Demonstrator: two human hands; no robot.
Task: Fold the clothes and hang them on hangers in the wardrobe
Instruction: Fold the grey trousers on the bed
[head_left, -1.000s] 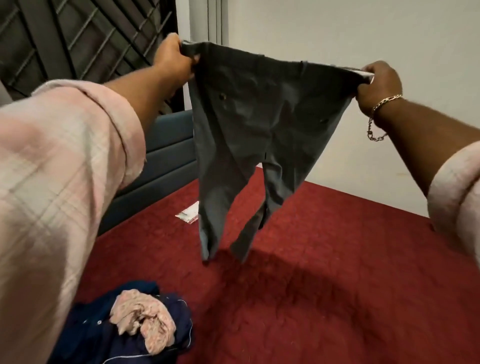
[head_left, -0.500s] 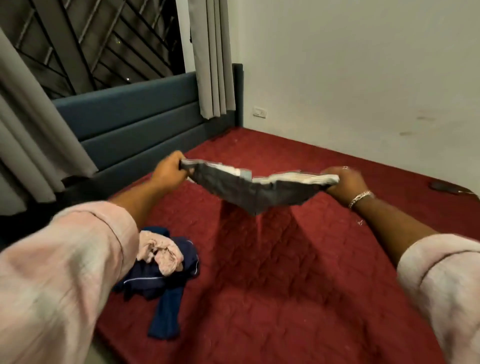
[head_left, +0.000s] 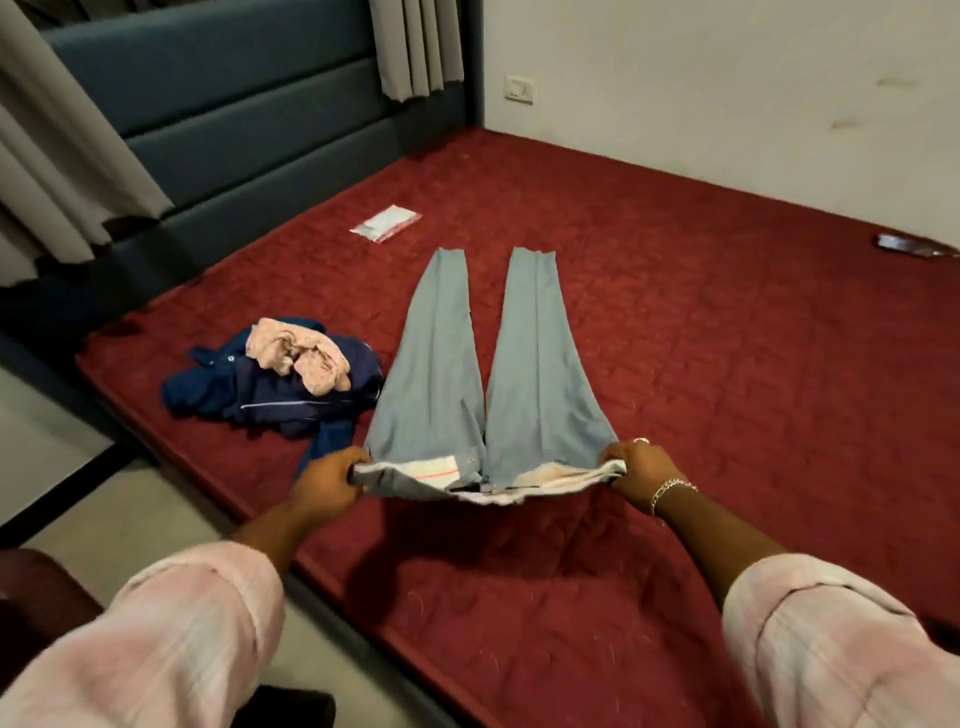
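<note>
Pale grey-blue trousers (head_left: 488, 374) lie on the red quilted mattress (head_left: 701, 338), legs flat and spread away from the person, waistband lifted. Left hand (head_left: 324, 483) and right hand (head_left: 641, 467) each grip a waistband end, fingers curled. Crumpled navy and pink clothes pile (head_left: 275, 376) just left of the trousers.

The pale grey-blue cloth trousers (head_left: 483, 364) look smooth and matt, with a white fabric lining showing at the waistband. They lie on a dark red quilted bed cover (head_left: 701, 338), matt and slightly fuzzy, stitched in a raised pattern. The crumpled navy cloth garment (head_left: 249, 395) has a faint sheen; the pale pink fabric bundle (head_left: 298, 353) on it looks soft and wrinkled. A small clear plastic packet (head_left: 385, 223) is glossy. A shiny metal chain bracelet (head_left: 670, 491) glints. The blue-grey padded headboard (head_left: 234, 104) looks smooth and matt.
</note>
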